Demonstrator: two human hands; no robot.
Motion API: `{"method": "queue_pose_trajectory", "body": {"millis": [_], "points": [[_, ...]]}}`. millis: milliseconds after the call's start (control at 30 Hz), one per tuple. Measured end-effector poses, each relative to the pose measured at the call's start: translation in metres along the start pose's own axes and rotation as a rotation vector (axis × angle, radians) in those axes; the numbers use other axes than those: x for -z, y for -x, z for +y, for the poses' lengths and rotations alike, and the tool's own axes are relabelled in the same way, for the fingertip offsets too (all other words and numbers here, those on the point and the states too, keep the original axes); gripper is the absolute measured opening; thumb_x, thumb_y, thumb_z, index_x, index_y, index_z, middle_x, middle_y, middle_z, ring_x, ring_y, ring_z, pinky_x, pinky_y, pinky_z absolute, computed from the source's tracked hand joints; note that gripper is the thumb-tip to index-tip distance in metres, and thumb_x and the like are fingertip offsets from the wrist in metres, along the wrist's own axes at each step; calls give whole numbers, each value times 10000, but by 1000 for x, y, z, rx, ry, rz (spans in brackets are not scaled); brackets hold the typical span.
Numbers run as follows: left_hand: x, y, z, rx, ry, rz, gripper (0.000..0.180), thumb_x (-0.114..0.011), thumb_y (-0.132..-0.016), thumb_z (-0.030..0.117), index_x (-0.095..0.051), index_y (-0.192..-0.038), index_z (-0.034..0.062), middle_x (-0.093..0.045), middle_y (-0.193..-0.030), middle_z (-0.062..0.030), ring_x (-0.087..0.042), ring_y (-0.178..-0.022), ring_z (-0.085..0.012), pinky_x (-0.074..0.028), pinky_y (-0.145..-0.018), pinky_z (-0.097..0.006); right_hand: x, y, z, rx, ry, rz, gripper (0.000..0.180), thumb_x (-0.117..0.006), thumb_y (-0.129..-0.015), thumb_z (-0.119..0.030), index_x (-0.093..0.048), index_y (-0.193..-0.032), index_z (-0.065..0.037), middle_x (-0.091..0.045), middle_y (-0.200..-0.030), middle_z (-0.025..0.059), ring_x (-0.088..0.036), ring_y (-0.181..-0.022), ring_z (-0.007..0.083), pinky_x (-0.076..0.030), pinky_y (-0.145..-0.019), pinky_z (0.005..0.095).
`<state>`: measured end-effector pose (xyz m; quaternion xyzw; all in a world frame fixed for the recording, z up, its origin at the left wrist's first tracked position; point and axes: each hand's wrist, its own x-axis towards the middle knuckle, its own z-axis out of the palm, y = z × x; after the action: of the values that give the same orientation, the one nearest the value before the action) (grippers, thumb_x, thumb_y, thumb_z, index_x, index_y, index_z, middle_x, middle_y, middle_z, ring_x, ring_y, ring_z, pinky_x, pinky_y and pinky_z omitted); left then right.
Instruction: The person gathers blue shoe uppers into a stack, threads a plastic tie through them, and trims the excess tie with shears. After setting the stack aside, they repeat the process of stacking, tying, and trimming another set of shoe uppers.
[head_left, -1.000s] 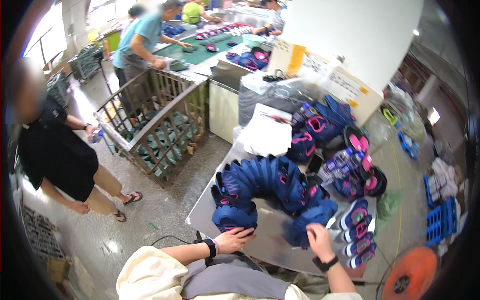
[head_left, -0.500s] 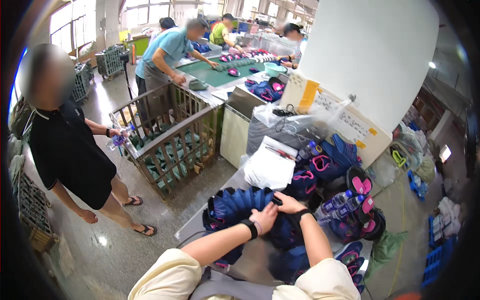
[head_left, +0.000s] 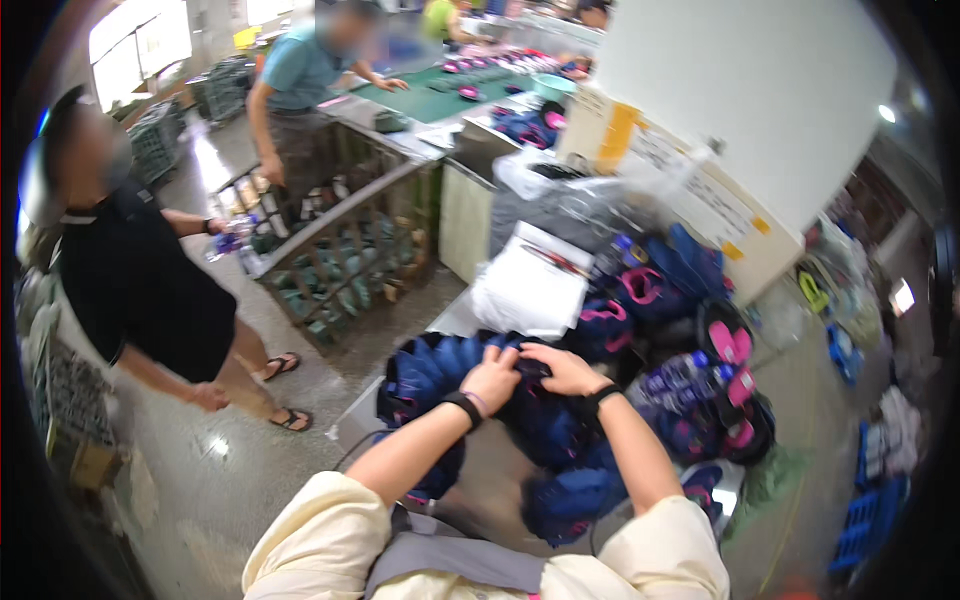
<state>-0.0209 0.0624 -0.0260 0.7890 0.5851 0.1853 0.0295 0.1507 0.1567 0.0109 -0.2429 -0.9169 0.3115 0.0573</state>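
Packed side by side, a row of navy shoe uppers (head_left: 430, 368) with pink trim curves across the grey table (head_left: 490, 490). My left hand (head_left: 490, 382) is closed on the row's top edge, its fingertips close to those of my right hand (head_left: 568, 372). That right hand grips the dark rim of an upper at the row's right end; motion blur softens the detail. Below it, more navy uppers (head_left: 575, 500) lie near the table's front. White papers (head_left: 525, 290) with a red pen (head_left: 553, 260) lie just beyond my hands.
Right of my hands are piled uppers (head_left: 665, 290), clear plastic bottles (head_left: 685, 380) and pink-lined shoe pieces (head_left: 728, 340). A barred cart (head_left: 345, 240) of green pieces stands ahead left. Near it are a person in black (head_left: 145, 290) and one in light blue (head_left: 300, 70).
My view has tilted and shifted. Both hands stay on the row of uppers, with their fingertips nearly together. The person in light blue has lowered one arm to the cart.
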Motion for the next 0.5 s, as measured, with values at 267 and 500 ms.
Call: {"method": "queue_pose_trajectory", "body": {"millis": [267, 500], "points": [[-14, 10, 11, 26, -7, 37, 248, -538, -766, 206, -667, -975, 174, -447, -1040, -115, -407, -1038, -301, -478, -789, -309, 4, -5, 5, -212, -76, -57, 645, -554, -609, -42, -419, -1239, -35, -559, -1072, 172, -564, -963, 237, -440, -840, 301], [1, -4, 17, 78, -106, -107, 331, -693, -639, 341, -659, -874, 110, -445, -1059, -114, -411, -1034, -293, -487, -777, -334, 30, 82, -44, -341, 496, -179, 500, -699, -623, -482, -605, -982, -148, -529, -1001, 94, -582, -893, 306, -478, -753, 404]]}}
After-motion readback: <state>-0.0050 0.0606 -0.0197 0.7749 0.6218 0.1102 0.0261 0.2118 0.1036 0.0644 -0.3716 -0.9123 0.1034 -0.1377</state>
